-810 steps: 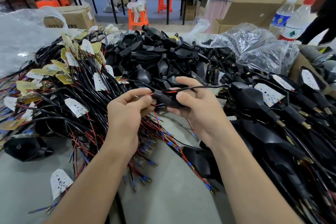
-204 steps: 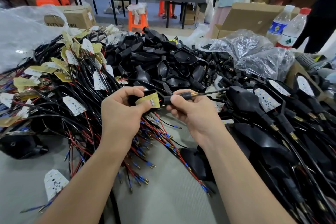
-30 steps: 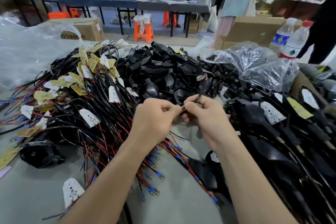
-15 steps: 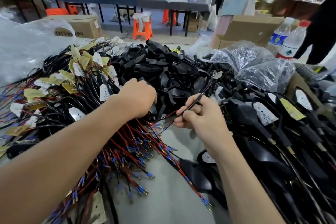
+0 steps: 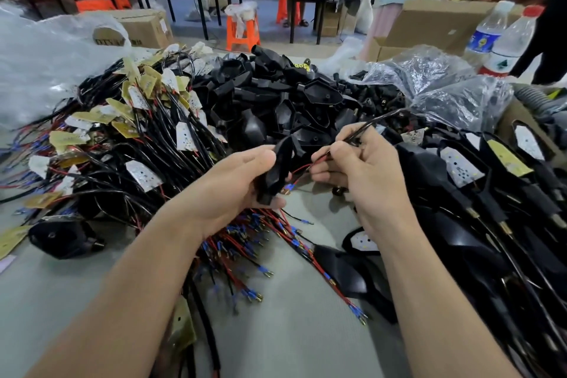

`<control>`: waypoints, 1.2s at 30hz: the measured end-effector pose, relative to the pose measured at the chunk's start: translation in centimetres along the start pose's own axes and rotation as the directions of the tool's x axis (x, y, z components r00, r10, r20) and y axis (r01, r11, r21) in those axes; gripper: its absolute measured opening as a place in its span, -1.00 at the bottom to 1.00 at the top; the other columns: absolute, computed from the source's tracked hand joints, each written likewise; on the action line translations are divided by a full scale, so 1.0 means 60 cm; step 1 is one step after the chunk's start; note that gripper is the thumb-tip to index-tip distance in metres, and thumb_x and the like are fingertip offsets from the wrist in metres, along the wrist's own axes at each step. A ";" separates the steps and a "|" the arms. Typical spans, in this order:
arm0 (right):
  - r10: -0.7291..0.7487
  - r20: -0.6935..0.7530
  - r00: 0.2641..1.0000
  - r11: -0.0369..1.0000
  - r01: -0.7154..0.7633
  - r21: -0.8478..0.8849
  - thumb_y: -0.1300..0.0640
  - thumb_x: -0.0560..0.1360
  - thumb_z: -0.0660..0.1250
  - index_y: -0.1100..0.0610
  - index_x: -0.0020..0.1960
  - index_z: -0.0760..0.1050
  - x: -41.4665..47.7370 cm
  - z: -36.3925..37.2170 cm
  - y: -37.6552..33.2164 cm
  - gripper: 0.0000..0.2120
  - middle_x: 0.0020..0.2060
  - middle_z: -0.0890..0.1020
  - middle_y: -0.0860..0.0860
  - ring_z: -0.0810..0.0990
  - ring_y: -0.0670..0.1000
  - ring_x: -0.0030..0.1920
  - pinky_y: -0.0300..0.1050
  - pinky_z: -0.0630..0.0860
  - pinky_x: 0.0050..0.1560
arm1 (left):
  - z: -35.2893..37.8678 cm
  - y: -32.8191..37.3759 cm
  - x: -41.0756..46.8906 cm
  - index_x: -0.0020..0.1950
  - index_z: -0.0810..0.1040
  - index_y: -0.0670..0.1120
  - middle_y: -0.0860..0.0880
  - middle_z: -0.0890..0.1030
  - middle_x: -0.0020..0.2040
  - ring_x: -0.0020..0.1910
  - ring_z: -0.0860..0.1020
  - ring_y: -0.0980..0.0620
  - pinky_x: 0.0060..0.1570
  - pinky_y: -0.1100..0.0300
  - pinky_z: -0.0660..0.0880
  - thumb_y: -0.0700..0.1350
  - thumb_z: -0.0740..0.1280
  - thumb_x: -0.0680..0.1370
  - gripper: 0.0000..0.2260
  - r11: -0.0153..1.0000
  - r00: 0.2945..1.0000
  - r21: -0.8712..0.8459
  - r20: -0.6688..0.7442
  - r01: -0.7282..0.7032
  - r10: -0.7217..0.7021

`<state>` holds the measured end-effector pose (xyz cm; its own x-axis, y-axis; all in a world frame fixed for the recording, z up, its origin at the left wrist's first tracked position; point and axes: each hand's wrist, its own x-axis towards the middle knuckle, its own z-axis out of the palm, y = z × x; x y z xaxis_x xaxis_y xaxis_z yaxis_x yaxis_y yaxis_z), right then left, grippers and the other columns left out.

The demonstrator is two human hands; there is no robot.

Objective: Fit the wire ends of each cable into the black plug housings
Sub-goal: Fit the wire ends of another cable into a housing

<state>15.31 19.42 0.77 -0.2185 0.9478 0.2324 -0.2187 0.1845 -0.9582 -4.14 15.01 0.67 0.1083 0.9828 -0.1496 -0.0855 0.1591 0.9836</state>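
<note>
My left hand grips a black plug housing upright between thumb and fingers. My right hand pinches a thin black cable that arcs up and to the right. The cable's red wire and a blue-sleeved terminal hang just right of the housing, close to its lower end. A pile of loose black housings lies behind my hands. A heap of cables with small circuit boards and red and black wire ends spreads across the left.
Assembled housings with cables are stacked on the right. Crinkled plastic bags and two water bottles stand at the back right, a cardboard box at the back left. Bare grey tabletop lies between my forearms.
My left hand has come back from the housing pile holding a black housing and now sits beside my right hand. My right hand still holds the cable, its wire ends now at the housing.
</note>
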 end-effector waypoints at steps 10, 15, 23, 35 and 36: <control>-0.091 0.011 0.996 0.974 0.091 -0.205 0.40 0.56 0.26 0.16 -0.08 0.45 -0.006 0.011 0.010 -0.84 -0.28 0.69 0.18 0.70 0.10 -0.36 -0.13 0.62 -0.36 | 0.005 -0.041 0.006 0.35 0.62 -0.05 -0.14 0.70 0.10 -0.03 0.66 -0.04 -0.12 0.14 0.65 -0.06 0.18 0.74 -0.71 0.998 1.000 -0.065 0.017 0.000 0.001; -0.054 0.020 0.998 0.983 0.057 -0.174 0.40 0.57 0.28 0.14 -0.11 0.48 -0.010 0.026 0.015 -0.81 -0.30 0.67 0.25 0.69 0.07 -0.36 -0.13 0.64 -0.32 | 0.004 -0.047 0.008 0.29 0.69 0.00 -0.09 0.69 0.09 0.02 0.67 -0.05 -0.06 0.17 0.63 -0.01 0.32 0.65 -0.74 0.997 0.997 -0.050 0.048 -0.051 0.054; -0.004 0.041 0.999 0.948 0.017 -0.316 0.21 0.40 0.55 0.06 -0.18 0.70 -0.019 0.033 0.026 -0.93 -0.35 0.70 0.02 0.69 0.02 -0.32 -0.03 0.64 -0.20 | 0.020 -0.040 0.002 0.12 0.75 -0.10 -0.17 0.73 0.12 0.03 0.72 -0.07 -0.14 0.16 0.65 0.12 0.31 0.62 -0.65 0.970 0.994 -0.220 -0.004 -0.106 0.108; -0.181 -0.082 0.980 0.830 0.107 -0.547 0.15 0.30 0.61 -0.06 -0.32 0.70 -0.015 0.035 0.027 -0.85 -0.26 0.69 -0.21 0.67 -0.20 -0.20 -0.37 0.52 -0.17 | 0.020 -0.040 -0.005 0.16 0.72 0.08 0.05 0.74 0.10 -0.22 0.68 0.03 -0.40 0.26 0.47 0.13 0.24 0.67 -0.71 1.000 0.997 -0.020 0.079 0.010 -0.009; -0.206 -0.101 0.973 0.811 0.112 -0.574 0.12 0.31 0.60 -0.08 -0.33 0.69 -0.012 0.031 0.026 -0.86 -0.28 0.69 -0.24 0.66 -0.23 -0.22 -0.39 0.50 -0.19 | 0.019 -0.040 -0.004 0.18 0.71 0.06 0.08 0.73 0.08 -0.28 0.65 0.05 -0.40 0.28 0.42 0.04 0.27 0.68 -0.76 1.000 0.999 0.028 0.053 -0.009 0.008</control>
<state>13.35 18.51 -0.58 -0.0719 0.9108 0.4064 0.3441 0.4051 -0.8470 -2.83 14.29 -1.54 0.1597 0.9777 -0.1364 -0.0586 0.1474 0.9873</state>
